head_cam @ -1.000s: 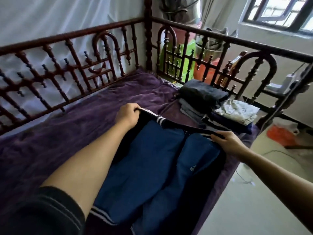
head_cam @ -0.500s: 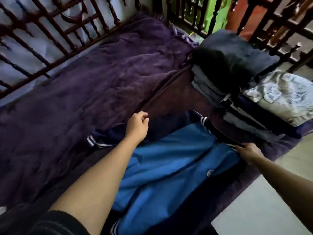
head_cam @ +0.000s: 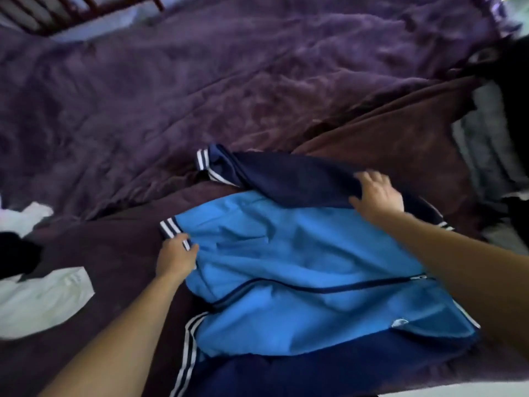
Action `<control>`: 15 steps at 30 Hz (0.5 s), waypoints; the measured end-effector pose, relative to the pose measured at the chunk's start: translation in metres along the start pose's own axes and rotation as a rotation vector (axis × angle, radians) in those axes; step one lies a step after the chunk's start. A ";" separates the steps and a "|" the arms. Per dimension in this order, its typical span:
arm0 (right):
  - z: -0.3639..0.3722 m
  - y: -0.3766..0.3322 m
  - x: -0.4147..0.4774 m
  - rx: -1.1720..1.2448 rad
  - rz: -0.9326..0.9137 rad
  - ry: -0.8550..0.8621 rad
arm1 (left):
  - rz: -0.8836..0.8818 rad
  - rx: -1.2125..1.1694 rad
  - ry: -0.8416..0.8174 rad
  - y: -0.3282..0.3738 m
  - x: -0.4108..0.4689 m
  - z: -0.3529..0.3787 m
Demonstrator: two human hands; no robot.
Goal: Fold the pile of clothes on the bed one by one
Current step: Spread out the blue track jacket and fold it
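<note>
One jacket (head_cam: 300, 270) lies flat on the near part of the bed, zip side up. It is slick light-blue shell with navy sleeves, one dark zip line across it and white stripes in threes. Left hand (head_cam: 176, 256) pinches the striped hem corner at the jacket's near-left edge, thumb and fingertips closed on it. Half a second ago it was up at the far edge. To the left sit one crumpled white cloth (head_cam: 43, 299) and one black cloth (head_cam: 14, 256). Right hand (head_cam: 378, 193) has left the collar end and now grips the navy sleeve, fingers bent over it and thumb at its lower edge. The sleeve is now drawn across the jacket's far edge, cuff (head_cam: 203, 159) pointing left. Under it lies a brown fuzzy blanket (head_cam: 400, 138), and beyond that a purple plush blanket (head_cam: 200, 67), wrinkled. One folded stack (head_cam: 492, 138), blurred, is now cut by the right edge. The wooden rail (head_cam: 28, 12) shows only in the top-left corner.
</note>
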State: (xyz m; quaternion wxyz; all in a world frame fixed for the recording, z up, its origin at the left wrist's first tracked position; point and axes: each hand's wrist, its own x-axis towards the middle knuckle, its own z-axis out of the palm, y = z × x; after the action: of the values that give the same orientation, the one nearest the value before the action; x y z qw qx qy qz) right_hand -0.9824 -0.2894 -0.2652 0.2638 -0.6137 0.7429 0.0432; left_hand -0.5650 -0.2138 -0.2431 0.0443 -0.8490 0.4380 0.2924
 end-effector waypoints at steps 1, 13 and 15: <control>0.005 -0.007 0.018 -0.013 0.003 -0.006 | -0.059 -0.042 0.052 -0.008 0.015 0.004; -0.022 0.016 0.091 -0.024 0.148 0.263 | -0.195 -0.626 0.513 0.013 0.129 -0.019; -0.037 0.022 0.120 -0.014 0.211 0.275 | -0.157 -0.648 0.532 0.029 0.160 -0.039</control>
State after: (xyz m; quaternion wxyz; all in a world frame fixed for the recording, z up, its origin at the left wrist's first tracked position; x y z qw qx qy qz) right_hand -1.0288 -0.4048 -0.2927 0.1497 -0.5341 0.8320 -0.0086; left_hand -0.4984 -0.3591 -0.2917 -0.3173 -0.8956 0.2535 0.1816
